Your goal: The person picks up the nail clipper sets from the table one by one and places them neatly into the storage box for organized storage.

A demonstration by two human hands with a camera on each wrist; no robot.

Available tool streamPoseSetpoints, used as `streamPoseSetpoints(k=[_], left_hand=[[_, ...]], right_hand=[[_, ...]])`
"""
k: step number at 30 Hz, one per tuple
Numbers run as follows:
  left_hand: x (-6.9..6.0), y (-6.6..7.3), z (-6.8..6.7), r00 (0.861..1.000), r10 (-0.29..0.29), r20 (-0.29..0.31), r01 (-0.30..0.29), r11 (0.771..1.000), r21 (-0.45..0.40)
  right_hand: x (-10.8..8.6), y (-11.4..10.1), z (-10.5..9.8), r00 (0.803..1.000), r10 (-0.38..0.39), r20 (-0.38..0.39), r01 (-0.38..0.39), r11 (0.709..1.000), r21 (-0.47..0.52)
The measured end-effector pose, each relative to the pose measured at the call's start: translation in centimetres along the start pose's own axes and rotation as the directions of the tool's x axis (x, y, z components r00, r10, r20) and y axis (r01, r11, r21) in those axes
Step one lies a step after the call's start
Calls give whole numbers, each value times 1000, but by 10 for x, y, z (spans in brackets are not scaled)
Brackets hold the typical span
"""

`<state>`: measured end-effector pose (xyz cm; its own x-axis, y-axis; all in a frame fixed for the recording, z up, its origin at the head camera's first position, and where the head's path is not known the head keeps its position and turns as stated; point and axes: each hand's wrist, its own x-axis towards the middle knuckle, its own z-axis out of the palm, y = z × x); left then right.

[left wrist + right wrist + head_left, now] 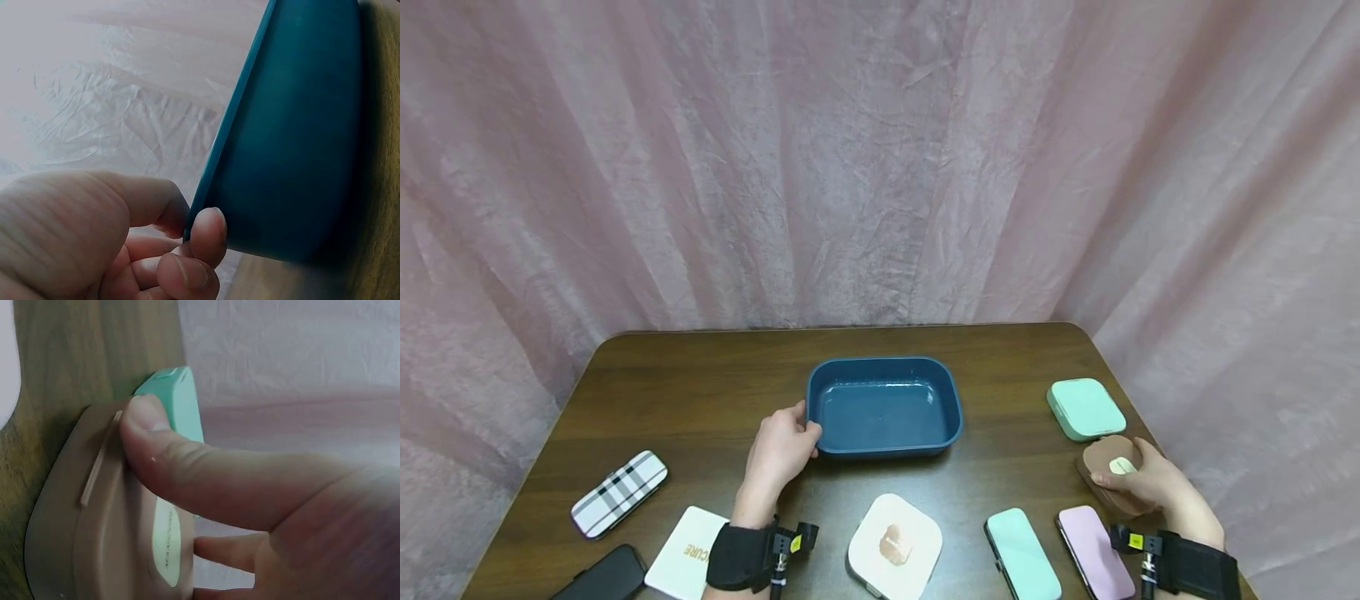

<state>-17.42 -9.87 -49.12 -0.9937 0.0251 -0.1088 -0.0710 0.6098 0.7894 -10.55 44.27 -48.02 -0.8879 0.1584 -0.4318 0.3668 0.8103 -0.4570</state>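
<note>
A blue rectangular tray [883,417] with raised walls stands near the middle of the table. My left hand [780,450] pinches its left rim between thumb and fingers, and the left wrist view shows the tray's outer wall [287,137] close up. At the right side, my right hand [1161,483] grips a brown rounded case [1101,457] with a pale oval label [166,544]. The thumb lies across the case's top in the right wrist view. Just behind it sits a mint-green square case [1086,408]; whether the two touch is unclear.
Along the front lie a plaid phone case [620,493], a black phone-like object [604,575], a white booklet-like item [688,550], a white square case [895,546], a mint phone [1022,556] and a lilac phone [1096,552]. A pink curtain [880,167] hangs behind the wooden table [722,400].
</note>
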Motion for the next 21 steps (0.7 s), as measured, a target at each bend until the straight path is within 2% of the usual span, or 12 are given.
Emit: streamPoseSetpoints(k=[8,15,21], left_hand=[[-1,-1,2,1000,3,-6,-3,1000,-22],[-2,-1,3,1000,7,-5,-7,999,-31],[-2,-2,4,1000,1,0,-1,999,-35]], right_hand=[[2,4,-3,1000,15,20,-17,998,61],[6,14,-5,999,17,31,-17,1000,-3],[7,21,-6,999,21,30,-22,1000,9]])
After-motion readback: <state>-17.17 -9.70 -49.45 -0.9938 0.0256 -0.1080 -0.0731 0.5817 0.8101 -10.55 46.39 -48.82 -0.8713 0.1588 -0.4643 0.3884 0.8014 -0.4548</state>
